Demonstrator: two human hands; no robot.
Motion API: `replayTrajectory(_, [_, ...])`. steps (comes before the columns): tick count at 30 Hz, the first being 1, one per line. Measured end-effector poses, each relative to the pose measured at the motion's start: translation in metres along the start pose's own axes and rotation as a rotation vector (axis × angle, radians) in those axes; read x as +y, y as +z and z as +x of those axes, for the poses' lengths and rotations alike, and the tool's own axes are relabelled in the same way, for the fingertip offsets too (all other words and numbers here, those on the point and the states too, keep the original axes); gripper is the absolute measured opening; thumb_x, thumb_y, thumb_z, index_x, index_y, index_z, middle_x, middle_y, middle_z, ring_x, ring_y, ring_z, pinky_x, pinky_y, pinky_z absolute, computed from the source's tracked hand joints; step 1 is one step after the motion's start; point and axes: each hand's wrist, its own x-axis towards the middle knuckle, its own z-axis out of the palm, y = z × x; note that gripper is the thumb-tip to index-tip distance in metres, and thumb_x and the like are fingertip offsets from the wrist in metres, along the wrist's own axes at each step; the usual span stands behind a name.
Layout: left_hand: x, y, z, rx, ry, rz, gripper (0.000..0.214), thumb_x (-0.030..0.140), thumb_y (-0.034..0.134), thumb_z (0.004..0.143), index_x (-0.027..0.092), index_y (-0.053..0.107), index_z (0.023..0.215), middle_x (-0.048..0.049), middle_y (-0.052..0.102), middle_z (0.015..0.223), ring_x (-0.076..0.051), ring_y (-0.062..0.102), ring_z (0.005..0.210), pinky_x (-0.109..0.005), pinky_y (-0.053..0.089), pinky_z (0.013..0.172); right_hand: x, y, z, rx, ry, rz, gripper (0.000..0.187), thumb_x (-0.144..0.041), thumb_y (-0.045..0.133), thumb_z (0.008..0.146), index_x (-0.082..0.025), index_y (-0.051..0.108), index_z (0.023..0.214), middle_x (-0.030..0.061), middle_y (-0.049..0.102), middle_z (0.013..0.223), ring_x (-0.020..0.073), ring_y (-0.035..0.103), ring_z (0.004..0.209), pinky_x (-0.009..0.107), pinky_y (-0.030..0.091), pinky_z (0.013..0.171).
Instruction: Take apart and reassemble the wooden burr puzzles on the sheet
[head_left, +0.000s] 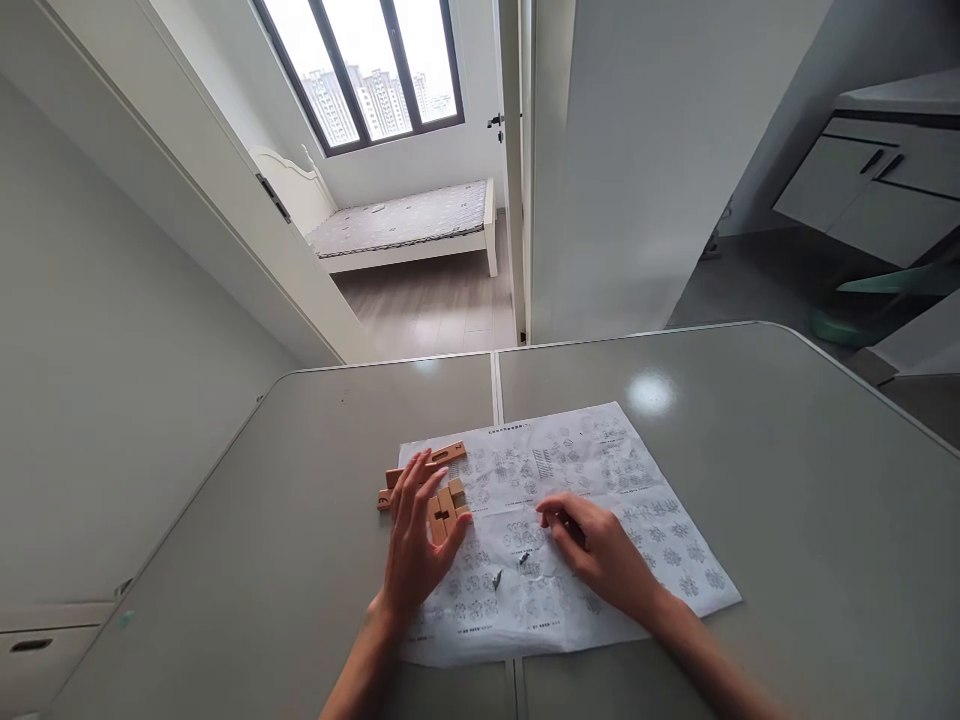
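My left hand (414, 540) lies over several wooden puzzle pieces at the left edge of a printed sheet (577, 470), its fingers spread and its thumb beside a notched wooden block group (444, 512). Above that group is a long wooden bar (448, 455) with a slot and a mark at its end. Another wooden piece (384, 499) pokes out left of the fingers; the rest of it is hidden. Resting on the middle of the sheet, my right hand (596, 550) has its fingers curled in, with nothing showing in them.
The creased sheet has small torn spots (497, 580) near its front. It lies on a grey-green table (795, 480) with a seam down the middle. Past the table stand a doorway with a bed (412, 220) beyond, a wall, and cabinets (862, 180) at the right.
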Motion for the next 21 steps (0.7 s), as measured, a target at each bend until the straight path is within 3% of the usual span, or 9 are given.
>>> replayTrajectory(4, [-0.005,-0.007,0.003,0.134,-0.148,-0.014,0.041,0.038,0.054,0.104,0.026,0.047,0.143,-0.0152,0.034,0.167,-0.033,0.031,0.157,-0.059,0.038,0.122,0.0,0.0,0.002,0.003,0.012,0.018,0.018,-0.022,0.048,0.103,-0.022,0.065,0.105,0.0032,0.072,0.09,0.0171,0.065,0.072,0.027,0.049,0.066])
replayTrajectory(6, [-0.01,-0.008,0.005,0.158,-0.192,0.03,0.041,0.041,0.051,0.106,0.026,0.046,0.143,-0.0152,0.028,0.17,-0.033,0.023,0.16,-0.06,0.032,0.125,0.001,0.0,0.002,0.007,0.016,0.023,0.018,-0.023,0.048,0.102,-0.022,0.066,0.105,0.0031,0.072,0.089,0.0168,0.064,0.07,0.027,0.049,0.065])
replayTrajectory(10, [-0.032,-0.01,0.006,0.132,-0.274,0.103,0.049,0.048,0.046,0.107,0.024,0.042,0.149,-0.0147,0.014,0.175,-0.033,0.01,0.163,-0.061,0.018,0.13,0.002,0.0,0.002,0.006,0.026,0.022,0.019,-0.024,0.049,0.102,-0.022,0.067,0.105,0.0024,0.071,0.087,0.0168,0.063,0.07,0.027,0.048,0.065])
replayTrajectory(14, [-0.06,-0.015,0.006,0.144,-0.458,0.11,0.059,0.057,0.041,0.106,0.021,0.04,0.152,-0.0146,0.001,0.177,-0.033,-0.002,0.164,-0.062,0.009,0.131,0.001,-0.001,0.001,-0.001,0.044,-0.032,0.023,-0.029,0.047,0.103,-0.021,0.069,0.104,-0.0012,0.062,0.072,0.0151,0.053,0.058,0.026,0.041,0.057])
replayTrajectory(18, [-0.072,-0.021,0.009,0.175,-0.704,-0.04,0.063,0.061,0.036,0.105,0.021,0.043,0.152,-0.0144,0.008,0.176,-0.033,0.003,0.164,-0.06,0.013,0.131,-0.002,-0.002,0.0,-0.009,0.03,-0.09,0.024,-0.03,0.046,0.104,-0.021,0.069,0.102,-0.0033,0.056,0.064,0.0144,0.049,0.053,0.026,0.037,0.055])
replayTrajectory(21, [-0.068,-0.023,0.01,0.143,-0.722,-0.083,0.061,0.061,0.034,0.105,0.022,0.046,0.15,-0.0126,0.021,0.174,-0.032,0.017,0.162,-0.056,0.022,0.13,-0.003,-0.001,0.001,0.002,0.014,-0.124,0.023,-0.029,0.048,0.103,-0.021,0.069,0.101,-0.0028,0.059,0.065,0.0143,0.051,0.054,0.026,0.038,0.057])
